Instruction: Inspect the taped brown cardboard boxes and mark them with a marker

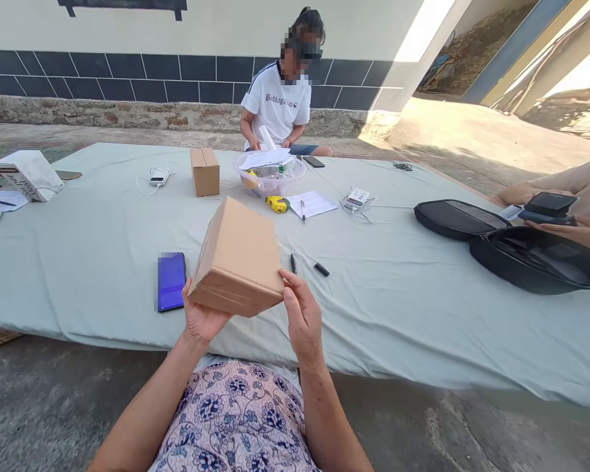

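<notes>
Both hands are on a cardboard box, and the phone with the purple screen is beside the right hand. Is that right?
Not quite: the phone lies beside the left hand, not the right hand, as the head view shows. Both hands are on a cardboard box.

Cardboard box (243, 252) held up, tilted: left hand (204, 318) under its left side, right hand (305, 314) at its right corner. Phone (171, 282) left of box; black pen (294, 263) and cap (321, 269) right of it; tape measure (277, 204) and basin (259, 189) beyond it.
</notes>
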A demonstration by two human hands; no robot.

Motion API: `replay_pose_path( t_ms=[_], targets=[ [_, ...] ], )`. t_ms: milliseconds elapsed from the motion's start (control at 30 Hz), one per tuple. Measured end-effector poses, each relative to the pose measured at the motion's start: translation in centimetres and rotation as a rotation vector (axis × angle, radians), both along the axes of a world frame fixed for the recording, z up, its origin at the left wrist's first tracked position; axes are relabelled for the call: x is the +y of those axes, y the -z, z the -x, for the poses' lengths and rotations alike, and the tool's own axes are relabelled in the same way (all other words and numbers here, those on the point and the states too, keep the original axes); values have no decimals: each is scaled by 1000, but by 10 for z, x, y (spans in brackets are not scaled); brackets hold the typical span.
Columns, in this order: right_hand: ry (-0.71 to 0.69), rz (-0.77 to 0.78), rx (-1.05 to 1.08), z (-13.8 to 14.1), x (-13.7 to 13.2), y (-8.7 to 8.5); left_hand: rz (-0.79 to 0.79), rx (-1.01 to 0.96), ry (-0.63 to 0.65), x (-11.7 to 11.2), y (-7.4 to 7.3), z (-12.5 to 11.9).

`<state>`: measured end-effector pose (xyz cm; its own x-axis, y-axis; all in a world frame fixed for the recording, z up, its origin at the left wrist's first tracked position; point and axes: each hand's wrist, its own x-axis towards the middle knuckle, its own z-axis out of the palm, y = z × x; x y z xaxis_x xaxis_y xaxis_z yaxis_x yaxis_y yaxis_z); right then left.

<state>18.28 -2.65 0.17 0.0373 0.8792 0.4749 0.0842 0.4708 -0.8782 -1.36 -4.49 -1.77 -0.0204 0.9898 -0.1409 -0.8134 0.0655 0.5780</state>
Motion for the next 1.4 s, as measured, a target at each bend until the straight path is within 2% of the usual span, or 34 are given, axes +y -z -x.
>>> replay_pose_path(
  t_ms=[100,167,367,533,633,767,967,1100,1233,1400],
  targets=[
    [-39,71,-6,0,4,9,-12,123,-156,-1,2,13],
    [-51,100,-18,0,5,12,-43,231,-177,-2,4,21],
    [-59,24,-23,-6,2,6,-198,466,17,-9,6,37],
    [-146,-4,67,-9,-2,-5,-347,641,118,-10,-2,40],
    [-117,3,78,-9,-2,-11,-462,812,144,-7,-1,43],
    [-104,13,111,-9,0,-12,-511,1085,65,-8,-5,48],
    [-67,40,173,-9,6,-4,-585,1324,-74,-13,-15,45],
    [1,47,178,-11,7,-4,-691,1477,-80,-10,-4,43],
    [40,-2,54,-12,3,-16,-779,1550,-98,-4,10,42],
    [103,13,-89,-7,-4,-26,-817,1643,-98,3,20,41]
  ],
)
